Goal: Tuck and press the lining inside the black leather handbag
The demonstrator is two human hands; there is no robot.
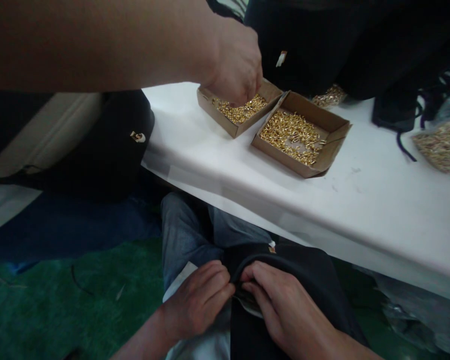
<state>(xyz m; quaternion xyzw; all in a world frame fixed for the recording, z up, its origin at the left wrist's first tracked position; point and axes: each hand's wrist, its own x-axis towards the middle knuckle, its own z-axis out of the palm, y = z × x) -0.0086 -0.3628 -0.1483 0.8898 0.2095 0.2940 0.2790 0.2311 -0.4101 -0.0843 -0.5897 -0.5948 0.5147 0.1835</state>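
A black bag (307,270) with a small gold-and-white tag (272,247) rests across my lap. On the left side of its edge, my left hand (200,300) is closed, with thumb and fingers pinching the black material. Opposite it, my right hand (272,297) is also closed on the bag, fingertips tucked at the opening's edge. The two hands are a short way apart, and what lies between the fingertips is partly hidden. A pale lining or sheet shows below my left hand.
Another person's hand (238,65) reaches into a cardboard box (218,116) of small gold metal pieces. Beside it stands a second such box (277,152) on the white table (382,200). More black bags (112,145) lie left and behind. A clear plastic bag (444,145) of gold pieces sits right.
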